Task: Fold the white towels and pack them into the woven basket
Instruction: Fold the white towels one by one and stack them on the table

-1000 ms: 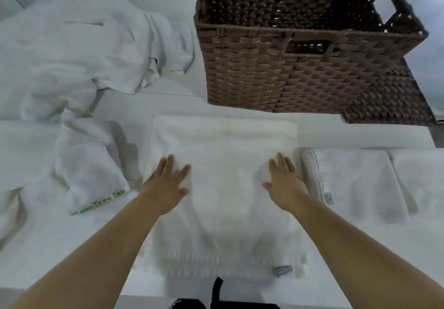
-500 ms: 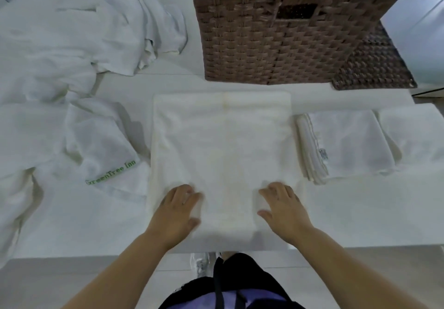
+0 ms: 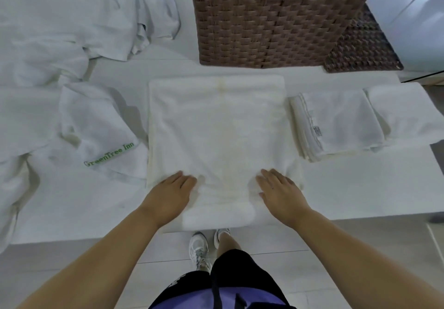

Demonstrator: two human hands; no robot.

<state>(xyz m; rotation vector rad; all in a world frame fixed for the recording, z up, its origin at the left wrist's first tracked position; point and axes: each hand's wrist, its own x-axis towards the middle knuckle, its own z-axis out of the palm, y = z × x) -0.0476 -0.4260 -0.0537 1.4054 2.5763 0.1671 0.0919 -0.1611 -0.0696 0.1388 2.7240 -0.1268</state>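
Note:
A white towel [image 3: 217, 128] lies flat and partly folded in the middle of the white table, its near end at the table's front edge. My left hand [image 3: 169, 194] rests palm down on its near left part, fingers straight. On the near right part lies my right hand [image 3: 280, 192], also flat. The brown woven basket [image 3: 271, 18] stands right behind the towel. Two folded white towels sit to the right, one [image 3: 336, 122] beside the flat towel and another [image 3: 406, 111] further right.
A heap of unfolded white towels [image 3: 60, 25] covers the left of the table, one with green "GreenTree Inn" lettering [image 3: 108, 155]. A second woven piece [image 3: 360, 46] lies behind the basket on the right. The table's front edge [image 3: 360, 215] is close to my body.
Both hands slid along the towel toward me, from its middle to its near end, staying flat. The view tilted down, so my legs and the floor now show.

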